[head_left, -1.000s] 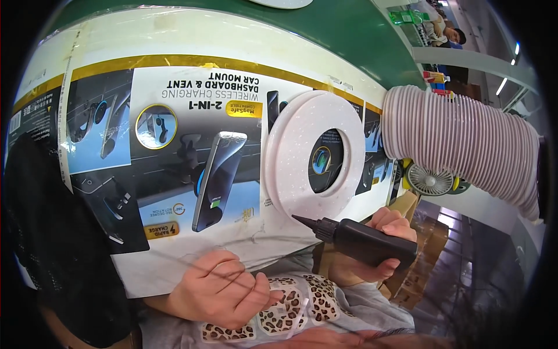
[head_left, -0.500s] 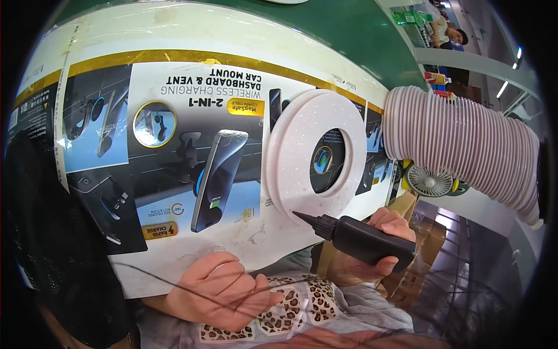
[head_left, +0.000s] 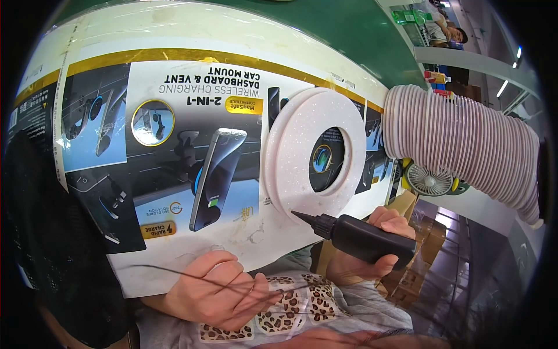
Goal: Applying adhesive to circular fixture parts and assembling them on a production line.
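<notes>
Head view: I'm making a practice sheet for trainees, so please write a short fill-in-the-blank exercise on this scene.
1. The bottle is coloured ____.
2. The hand gripping it is the person's ____ one.
3. The bottle's nozzle points toward the picture's ____ edge.
4. Of the white ring and the fan, the one nearer the left hand is the ____.

Missing words: black; right; left; white ring.

On my feed, upside-down black and grey capitals and numerals head the flat, glossy white, black and blue printed sheet (head_left: 174, 116); dark lettering marks its small gold label (head_left: 244, 105) and rectangular bronze label (head_left: 158, 229).
</notes>
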`<move>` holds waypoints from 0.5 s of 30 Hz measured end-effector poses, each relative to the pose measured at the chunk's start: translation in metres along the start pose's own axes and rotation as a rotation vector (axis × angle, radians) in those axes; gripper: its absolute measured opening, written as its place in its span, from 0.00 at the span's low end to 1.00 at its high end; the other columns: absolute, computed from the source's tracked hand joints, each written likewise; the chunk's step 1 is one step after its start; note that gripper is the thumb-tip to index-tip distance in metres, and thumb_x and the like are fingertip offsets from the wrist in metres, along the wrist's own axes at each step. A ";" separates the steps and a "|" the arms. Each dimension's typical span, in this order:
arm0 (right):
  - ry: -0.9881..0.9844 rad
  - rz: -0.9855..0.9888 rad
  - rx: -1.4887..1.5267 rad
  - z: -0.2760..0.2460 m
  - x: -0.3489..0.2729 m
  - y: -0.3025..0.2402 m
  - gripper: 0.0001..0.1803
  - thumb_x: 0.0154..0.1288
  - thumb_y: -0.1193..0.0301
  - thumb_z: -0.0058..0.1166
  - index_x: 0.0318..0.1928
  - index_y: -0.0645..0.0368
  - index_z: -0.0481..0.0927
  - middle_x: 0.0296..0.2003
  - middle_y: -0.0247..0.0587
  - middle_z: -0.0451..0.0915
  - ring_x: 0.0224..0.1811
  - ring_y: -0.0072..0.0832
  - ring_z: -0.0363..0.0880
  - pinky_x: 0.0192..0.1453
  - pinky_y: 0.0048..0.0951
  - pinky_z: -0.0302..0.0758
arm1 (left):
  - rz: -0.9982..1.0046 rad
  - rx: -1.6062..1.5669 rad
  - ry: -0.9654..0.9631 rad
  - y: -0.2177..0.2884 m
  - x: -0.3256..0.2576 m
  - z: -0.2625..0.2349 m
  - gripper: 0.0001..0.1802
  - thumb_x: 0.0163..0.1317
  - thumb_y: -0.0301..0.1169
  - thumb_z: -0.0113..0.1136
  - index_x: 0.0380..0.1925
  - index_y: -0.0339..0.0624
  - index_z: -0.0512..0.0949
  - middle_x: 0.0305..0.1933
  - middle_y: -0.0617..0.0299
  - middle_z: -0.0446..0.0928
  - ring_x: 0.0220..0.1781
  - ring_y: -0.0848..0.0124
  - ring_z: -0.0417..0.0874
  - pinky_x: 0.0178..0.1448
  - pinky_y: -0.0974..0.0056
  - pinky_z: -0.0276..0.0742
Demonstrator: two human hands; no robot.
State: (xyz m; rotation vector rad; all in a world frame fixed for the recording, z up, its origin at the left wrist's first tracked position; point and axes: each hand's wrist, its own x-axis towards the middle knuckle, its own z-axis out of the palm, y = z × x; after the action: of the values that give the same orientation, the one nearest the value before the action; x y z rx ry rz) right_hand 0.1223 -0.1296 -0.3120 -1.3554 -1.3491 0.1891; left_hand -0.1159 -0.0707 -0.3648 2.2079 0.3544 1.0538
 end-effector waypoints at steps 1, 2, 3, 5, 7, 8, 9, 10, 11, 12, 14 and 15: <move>0.036 -0.020 -0.015 -0.001 0.000 0.001 0.29 0.62 0.48 0.54 0.36 0.66 0.70 0.28 0.36 0.65 0.24 0.22 0.58 0.26 0.23 0.55 | 0.009 -0.010 0.002 -0.002 0.001 0.004 0.14 0.55 0.38 0.64 0.26 0.37 0.78 0.18 0.65 0.68 0.22 0.69 0.73 0.37 0.59 0.76; 0.033 -0.018 -0.008 0.003 0.000 0.001 0.29 0.62 0.48 0.54 0.36 0.66 0.70 0.28 0.36 0.65 0.24 0.22 0.58 0.26 0.23 0.55 | 0.021 0.014 0.024 -0.002 -0.002 0.006 0.14 0.55 0.38 0.64 0.26 0.38 0.78 0.18 0.65 0.68 0.22 0.69 0.73 0.37 0.59 0.76; 0.134 -0.004 -0.047 0.008 0.002 -0.001 0.30 0.61 0.45 0.54 0.34 0.66 0.71 0.24 0.34 0.64 0.21 0.21 0.58 0.24 0.23 0.53 | 0.035 0.036 0.047 -0.002 -0.002 0.006 0.13 0.55 0.38 0.64 0.25 0.38 0.78 0.18 0.66 0.68 0.22 0.69 0.73 0.37 0.59 0.76; 0.235 0.011 -0.085 0.011 0.004 -0.002 0.32 0.59 0.43 0.54 0.32 0.65 0.72 0.19 0.32 0.63 0.18 0.20 0.58 0.22 0.23 0.52 | 0.015 0.031 0.000 0.001 -0.002 -0.001 0.13 0.55 0.38 0.64 0.26 0.38 0.78 0.18 0.66 0.68 0.23 0.69 0.73 0.36 0.59 0.76; 0.279 -0.017 -0.043 0.006 0.010 -0.004 0.31 0.60 0.44 0.53 0.31 0.65 0.70 0.19 0.32 0.62 0.18 0.20 0.56 0.22 0.22 0.50 | 0.012 0.007 -0.037 -0.001 0.002 -0.001 0.13 0.54 0.37 0.64 0.26 0.38 0.78 0.18 0.66 0.68 0.24 0.68 0.73 0.36 0.59 0.76; 0.283 -0.040 -0.028 0.008 0.012 -0.002 0.30 0.60 0.45 0.53 0.33 0.66 0.70 0.20 0.33 0.62 0.18 0.20 0.56 0.22 0.22 0.50 | 0.008 0.019 0.000 0.000 0.002 -0.001 0.12 0.55 0.36 0.64 0.25 0.39 0.77 0.19 0.67 0.66 0.24 0.70 0.71 0.34 0.63 0.74; 0.281 -0.036 -0.021 0.011 0.014 0.000 0.30 0.60 0.45 0.53 0.33 0.66 0.70 0.20 0.33 0.62 0.18 0.20 0.56 0.22 0.22 0.50 | 0.003 0.032 0.036 0.000 0.001 0.000 0.11 0.55 0.35 0.64 0.25 0.39 0.76 0.19 0.68 0.65 0.24 0.71 0.69 0.33 0.67 0.73; 0.300 -0.019 -0.063 0.014 0.015 0.001 0.31 0.60 0.45 0.53 0.34 0.66 0.70 0.21 0.33 0.62 0.18 0.20 0.57 0.22 0.22 0.51 | -0.003 0.038 0.034 0.001 -0.002 0.000 0.11 0.55 0.35 0.64 0.25 0.39 0.76 0.19 0.68 0.65 0.24 0.71 0.69 0.33 0.67 0.73; 0.322 -0.010 -0.117 0.015 0.017 0.000 0.31 0.61 0.45 0.53 0.35 0.67 0.69 0.21 0.34 0.62 0.19 0.20 0.57 0.23 0.22 0.51 | 0.010 0.016 0.010 0.000 -0.005 0.001 0.12 0.54 0.36 0.64 0.26 0.38 0.76 0.19 0.66 0.66 0.24 0.70 0.71 0.33 0.63 0.74; 0.277 0.026 -0.099 0.012 0.018 -0.001 0.31 0.61 0.45 0.52 0.37 0.67 0.70 0.23 0.35 0.62 0.21 0.21 0.58 0.25 0.22 0.53 | 0.022 -0.004 -0.013 -0.001 -0.006 0.001 0.13 0.54 0.37 0.65 0.27 0.37 0.77 0.19 0.65 0.68 0.24 0.68 0.72 0.34 0.59 0.75; 0.279 0.049 -0.122 0.010 0.016 0.000 0.32 0.61 0.45 0.52 0.38 0.68 0.70 0.24 0.35 0.62 0.22 0.21 0.59 0.26 0.22 0.54 | 0.050 0.002 -0.002 -0.003 -0.006 0.004 0.13 0.53 0.37 0.65 0.27 0.37 0.77 0.19 0.65 0.68 0.24 0.68 0.72 0.34 0.59 0.75; 0.281 0.075 -0.142 0.009 0.015 0.001 0.32 0.62 0.45 0.52 0.38 0.68 0.70 0.25 0.35 0.63 0.23 0.22 0.59 0.27 0.23 0.55 | 0.075 0.011 0.007 -0.004 -0.006 0.006 0.13 0.53 0.37 0.65 0.27 0.37 0.77 0.19 0.65 0.68 0.25 0.67 0.72 0.34 0.59 0.75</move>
State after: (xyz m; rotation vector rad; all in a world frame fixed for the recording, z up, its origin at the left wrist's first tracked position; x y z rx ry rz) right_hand 0.1207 -0.1127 -0.3078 -1.4915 -1.0930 -0.0477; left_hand -0.1150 -0.0729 -0.3734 2.2434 0.2829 1.1026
